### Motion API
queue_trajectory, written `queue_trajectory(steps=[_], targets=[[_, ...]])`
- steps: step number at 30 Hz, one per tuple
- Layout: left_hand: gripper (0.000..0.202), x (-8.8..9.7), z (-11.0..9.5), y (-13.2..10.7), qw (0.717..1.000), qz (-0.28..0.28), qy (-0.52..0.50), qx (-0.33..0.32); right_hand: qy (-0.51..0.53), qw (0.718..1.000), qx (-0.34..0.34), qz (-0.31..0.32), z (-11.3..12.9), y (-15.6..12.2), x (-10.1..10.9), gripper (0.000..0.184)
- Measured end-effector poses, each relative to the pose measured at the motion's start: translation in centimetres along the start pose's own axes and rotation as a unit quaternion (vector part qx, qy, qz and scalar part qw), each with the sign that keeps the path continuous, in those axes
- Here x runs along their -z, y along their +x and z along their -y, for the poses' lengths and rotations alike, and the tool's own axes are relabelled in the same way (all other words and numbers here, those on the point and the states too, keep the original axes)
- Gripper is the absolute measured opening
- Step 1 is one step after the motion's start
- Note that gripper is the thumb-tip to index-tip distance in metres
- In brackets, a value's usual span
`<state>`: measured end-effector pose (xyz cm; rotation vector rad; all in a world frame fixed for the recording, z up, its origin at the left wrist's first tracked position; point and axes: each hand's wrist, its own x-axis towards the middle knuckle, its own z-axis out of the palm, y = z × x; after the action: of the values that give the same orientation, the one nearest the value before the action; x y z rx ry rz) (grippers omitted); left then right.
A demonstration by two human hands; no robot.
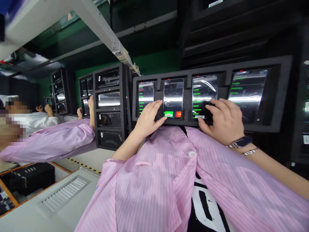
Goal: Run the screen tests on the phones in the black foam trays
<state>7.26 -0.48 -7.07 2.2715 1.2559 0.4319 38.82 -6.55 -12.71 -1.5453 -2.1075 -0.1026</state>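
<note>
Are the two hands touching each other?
Apart: the head view shows the bare left hand and the right hand wearing a silver watch, with a glass-fronted phone between them.

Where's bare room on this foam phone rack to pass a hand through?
The top strip of the black foam rack, above the phones, is free. So is its right end, past the fourth phone. The lower middle is crowded: the left hand and right hand sit at the second phone and third phone.

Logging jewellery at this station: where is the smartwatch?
In the head view, the smartwatch is at right on the right wrist, just behind the right hand, next to a thin bracelet.
</note>
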Motion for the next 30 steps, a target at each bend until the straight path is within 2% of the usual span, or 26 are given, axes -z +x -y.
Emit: queue_trajectory(steps=[2, 6, 12, 15, 19, 26, 30], targets=[[0.061, -0.7, 0.4, -0.4, 0.999, -0.015, 0.038, -0.022, 0.002, 1.000, -0.008, 0.015, 0.0, -0.1, 0.0, 0.045], [0.056, -2.4, 1.3, -0.6, 0.997, -0.032, 0.065, -0.021, 0.000, 0.999, -0.025, 0.036, -0.2, -0.2, -0.1, 0.045], [0.053, -3.9, 1.4, -0.4, 0.995, -0.051, 0.089, 0.003, -0.004, 1.000, -0.002, 0.004, -0.3, -0.2, -0.2, 0.045], [0.052, -4.0, 1.1, -0.5, 0.995, -0.057, 0.083, 0.012, -0.010, 1.000, 0.001, -0.001, -0.2, -0.1, -0.1, 0.045], [0.051, -4.0, 1.0, -0.5, 0.996, -0.033, 0.082, 0.027, -0.008, 1.000, 0.005, -0.005, -0.1, 0.0, 0.0, 0.045], [0.053, -3.7, 1.0, -0.3, 0.995, -0.027, 0.099, 0.016, -0.010, 1.000, -0.009, 0.001, -0.2, 0.0, -0.2, 0.044], [0.053, -3.3, 0.8, -0.1, 0.994, -0.014, 0.109, 0.019, -0.003, 0.998, -0.042, 0.054, 0.1, 0.1, 0.1, 0.045]])
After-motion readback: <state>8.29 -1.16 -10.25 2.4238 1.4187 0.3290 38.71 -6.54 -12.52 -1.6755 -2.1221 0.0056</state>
